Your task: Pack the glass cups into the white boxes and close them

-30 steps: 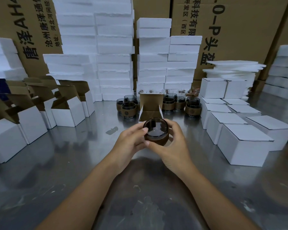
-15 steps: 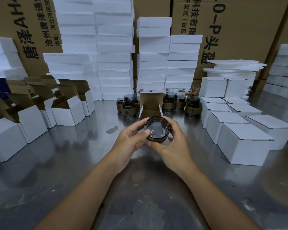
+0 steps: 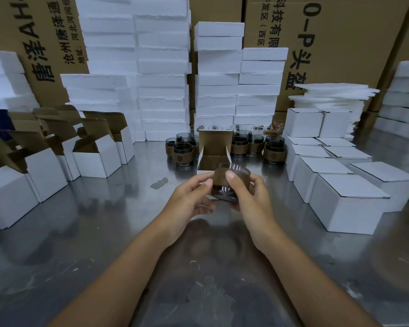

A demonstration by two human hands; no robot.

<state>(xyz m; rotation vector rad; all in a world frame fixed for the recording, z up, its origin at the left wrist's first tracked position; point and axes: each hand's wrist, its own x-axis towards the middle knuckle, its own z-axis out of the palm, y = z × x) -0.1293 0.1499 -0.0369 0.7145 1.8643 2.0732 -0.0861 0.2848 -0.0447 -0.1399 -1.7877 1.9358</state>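
Observation:
A glass cup [image 3: 224,182] with a brown sleeve is held upright between both hands, just in front of an open white box [image 3: 213,156] whose lid stands up. My left hand [image 3: 190,200] pinches the cup's left side; my right hand [image 3: 252,199] wraps its right side, thumb on the sleeve. The cup hides the box's front wall. Behind the box stand several more sleeved glass cups [image 3: 183,153].
Open empty white boxes [image 3: 97,154] line the left of the steel table [image 3: 104,232]. Closed white boxes [image 3: 347,199] fill the right. White foam slabs [image 3: 161,67] are stacked at the back against big brown cartons [image 3: 340,43].
The cup was tilted with its mouth toward me; it has been turned upright and moved a little forward toward the open box.

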